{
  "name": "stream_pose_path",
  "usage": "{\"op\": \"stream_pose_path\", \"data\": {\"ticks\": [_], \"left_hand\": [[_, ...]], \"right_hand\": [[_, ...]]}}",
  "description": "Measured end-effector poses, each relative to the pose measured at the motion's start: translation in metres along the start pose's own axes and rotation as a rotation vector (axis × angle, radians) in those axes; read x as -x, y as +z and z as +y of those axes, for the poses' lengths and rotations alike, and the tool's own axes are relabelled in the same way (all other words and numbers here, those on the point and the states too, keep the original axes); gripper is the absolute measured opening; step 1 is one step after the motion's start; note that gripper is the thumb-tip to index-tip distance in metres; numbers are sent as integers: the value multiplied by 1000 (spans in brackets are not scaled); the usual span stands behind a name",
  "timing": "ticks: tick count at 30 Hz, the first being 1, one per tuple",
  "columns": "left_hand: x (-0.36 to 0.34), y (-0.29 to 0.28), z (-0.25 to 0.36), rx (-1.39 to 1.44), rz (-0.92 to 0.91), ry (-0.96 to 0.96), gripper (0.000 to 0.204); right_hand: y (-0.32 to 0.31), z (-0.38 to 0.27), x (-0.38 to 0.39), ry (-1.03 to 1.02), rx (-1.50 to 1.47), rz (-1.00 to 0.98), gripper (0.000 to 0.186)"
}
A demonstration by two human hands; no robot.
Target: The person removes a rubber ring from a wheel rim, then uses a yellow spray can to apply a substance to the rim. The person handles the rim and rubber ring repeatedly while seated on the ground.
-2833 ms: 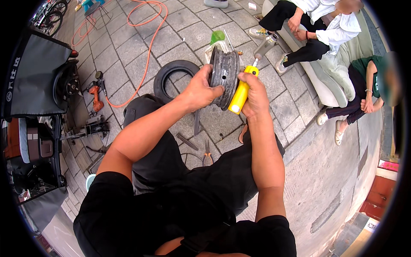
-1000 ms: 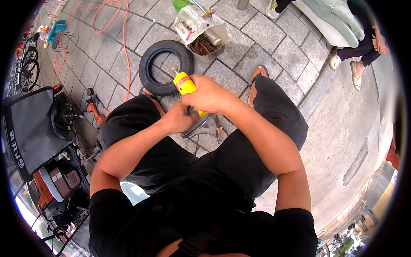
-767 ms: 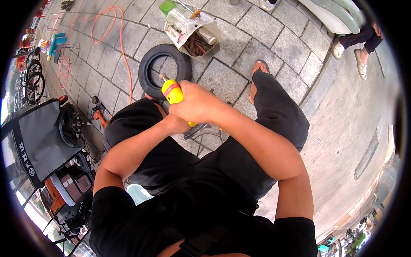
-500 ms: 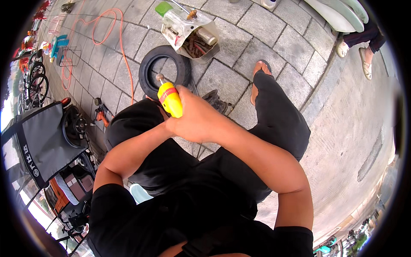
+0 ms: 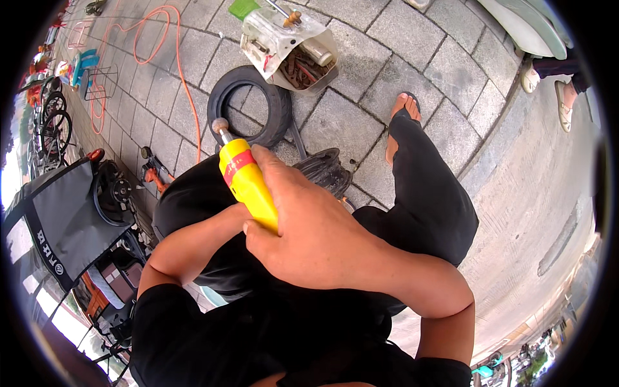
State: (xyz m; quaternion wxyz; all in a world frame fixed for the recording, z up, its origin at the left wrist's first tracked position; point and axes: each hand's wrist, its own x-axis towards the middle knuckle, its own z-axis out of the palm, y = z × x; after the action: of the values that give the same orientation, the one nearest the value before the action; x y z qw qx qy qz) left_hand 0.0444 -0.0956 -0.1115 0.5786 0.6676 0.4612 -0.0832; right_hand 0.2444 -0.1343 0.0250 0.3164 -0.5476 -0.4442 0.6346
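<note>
My right hand is wrapped round a yellow cylindrical grinder with a red band. A metal shaft with a rounded brownish grinding head sticks out of its far end. My left forearm reaches in from the left; its hand is hidden behind the grinder and my right hand. Beyond the tool, a black tyre lies flat on the paving, the grinding head overlapping its near left part in the view. A dark wheel rim sits near the tyre, partly covered by my right hand.
A cut-open whitish plastic container holds tools beyond the tyre. An orange hose runs across the paving. An orange-and-black tool lies left of my knee, near a grey-covered vehicle. Another person's shoes are at far right.
My right hand and the grinder have come nearer to me and look larger. The left hand, formerly close by the right, has slipped further behind it. The view has shifted slightly.
</note>
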Motion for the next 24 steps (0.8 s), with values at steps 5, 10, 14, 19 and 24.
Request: {"op": "stream_pose_path", "data": {"ticks": [5, 10, 14, 19, 24], "left_hand": [[3, 6, -7, 225, 194, -78, 34], [-28, -10, 8, -284, 2, -46, 32], [-20, -6, 4, -202, 6, 4, 32], [-15, -5, 24, -262, -84, 87, 32], [-10, -7, 18, -351, -158, 263, 33]], "right_hand": [[13, -10, -5, -195, -32, 62, 90], [16, -11, -8, -311, -140, 224, 82], [3, -11, -14, -217, -250, 165, 67], [-15, -10, -28, -208, -186, 377, 48], [-45, -5, -55, -167, -177, 531, 48]]}}
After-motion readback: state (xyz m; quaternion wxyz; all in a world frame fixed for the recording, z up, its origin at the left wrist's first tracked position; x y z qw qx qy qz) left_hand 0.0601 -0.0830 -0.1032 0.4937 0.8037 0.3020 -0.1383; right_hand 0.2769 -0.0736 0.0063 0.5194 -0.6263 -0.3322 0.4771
